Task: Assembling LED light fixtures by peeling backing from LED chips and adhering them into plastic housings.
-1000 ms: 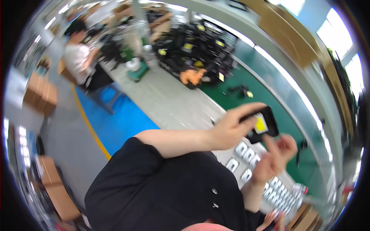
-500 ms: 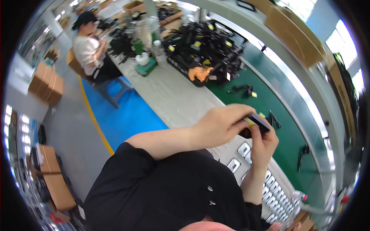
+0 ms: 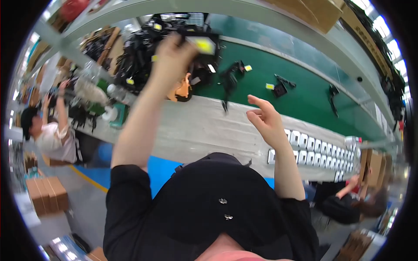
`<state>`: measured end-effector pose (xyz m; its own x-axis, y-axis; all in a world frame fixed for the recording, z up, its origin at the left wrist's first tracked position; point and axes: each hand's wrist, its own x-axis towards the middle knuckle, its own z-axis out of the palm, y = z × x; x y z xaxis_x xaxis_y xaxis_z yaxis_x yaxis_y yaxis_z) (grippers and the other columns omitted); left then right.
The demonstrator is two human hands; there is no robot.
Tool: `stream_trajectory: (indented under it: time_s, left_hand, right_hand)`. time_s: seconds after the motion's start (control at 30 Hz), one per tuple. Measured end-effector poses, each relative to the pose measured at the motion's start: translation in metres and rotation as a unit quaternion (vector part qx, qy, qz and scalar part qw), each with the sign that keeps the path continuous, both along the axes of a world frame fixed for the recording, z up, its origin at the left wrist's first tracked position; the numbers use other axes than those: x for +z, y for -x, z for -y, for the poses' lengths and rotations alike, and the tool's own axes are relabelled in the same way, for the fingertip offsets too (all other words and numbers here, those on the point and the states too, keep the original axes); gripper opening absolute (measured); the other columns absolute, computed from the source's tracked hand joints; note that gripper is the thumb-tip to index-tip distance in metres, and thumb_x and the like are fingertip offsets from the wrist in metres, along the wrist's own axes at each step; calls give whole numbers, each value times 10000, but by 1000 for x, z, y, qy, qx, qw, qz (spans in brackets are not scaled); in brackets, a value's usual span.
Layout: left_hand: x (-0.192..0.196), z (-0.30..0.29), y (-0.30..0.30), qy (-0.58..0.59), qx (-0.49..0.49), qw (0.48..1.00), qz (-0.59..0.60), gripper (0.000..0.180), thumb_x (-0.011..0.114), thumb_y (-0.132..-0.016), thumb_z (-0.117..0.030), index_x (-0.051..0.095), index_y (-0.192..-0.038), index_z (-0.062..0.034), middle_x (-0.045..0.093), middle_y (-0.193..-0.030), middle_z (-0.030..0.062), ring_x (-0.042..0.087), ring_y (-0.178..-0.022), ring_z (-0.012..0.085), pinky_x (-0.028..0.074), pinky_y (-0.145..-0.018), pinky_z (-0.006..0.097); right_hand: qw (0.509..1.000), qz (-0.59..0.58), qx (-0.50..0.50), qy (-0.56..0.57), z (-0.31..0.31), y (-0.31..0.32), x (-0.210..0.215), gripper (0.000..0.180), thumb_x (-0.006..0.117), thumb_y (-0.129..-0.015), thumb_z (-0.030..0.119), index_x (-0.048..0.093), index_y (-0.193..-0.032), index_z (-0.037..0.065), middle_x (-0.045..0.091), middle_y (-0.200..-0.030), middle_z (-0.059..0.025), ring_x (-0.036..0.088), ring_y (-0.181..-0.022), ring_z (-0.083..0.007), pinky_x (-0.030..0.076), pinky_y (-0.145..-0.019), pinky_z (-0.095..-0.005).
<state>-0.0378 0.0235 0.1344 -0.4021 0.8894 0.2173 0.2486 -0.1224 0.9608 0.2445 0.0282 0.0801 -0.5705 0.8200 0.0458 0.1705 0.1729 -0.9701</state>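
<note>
My left hand (image 3: 174, 56), smeared by motion, reaches far left over a pile of black corded parts (image 3: 139, 56). Its fingers are closed on the edge of a flat black device (image 3: 204, 37) with a yellow and white label. A blurred black cord (image 3: 228, 82) hangs to the right of the device; whether it is joined to it I cannot tell. My right hand (image 3: 265, 119) is raised over the grey tabletop with thumb and fingers apart, holding nothing. Nearest to it are rows of small white-framed pieces (image 3: 311, 145).
On the green conveyor surface (image 3: 313, 95) lie several black corded devices (image 3: 281, 87). An orange object (image 3: 180, 89) sits at the pile's edge. Bottles (image 3: 119, 93) stand at the left. Co-workers (image 3: 52, 139) are at both ends of the table. A shelf beam crosses overhead.
Both hands were together at the black device; now they are apart. My left hand has carried the device away to the far left, over the pile. The view has turned.
</note>
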Motion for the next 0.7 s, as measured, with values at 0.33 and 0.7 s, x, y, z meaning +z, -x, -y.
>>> stream_trajectory:
  time_s: [0.33, 0.7]
  left_hand:
    - [-25, -133, 251, -40, 145, 988, 48, 225, 527, -907, -196, 549, -1093, -73, 587, -993, 61, 590, -857, 153, 524, -680, 275]
    - [-49, -88, 230, -42, 255, 744, -617, 295, 539, -881, -170, 554, -1127, -7, 573, -1082, 176, 567, -929, 338, 459, -817, 408]
  right_hand:
    - [959, 262, -106, 31, -146, 70, -193, 647, 627, -796, 237, 355, -1355, 57, 606, -1091, -189, 611, -945, -300, 472, -854, -353]
    - [910, 103, -377, 141, -261, 128, -284, 320, 725, -732, 147, 648, -1021, 34, 660, -842, -58, 622, -696, -131, 506, -635, -249]
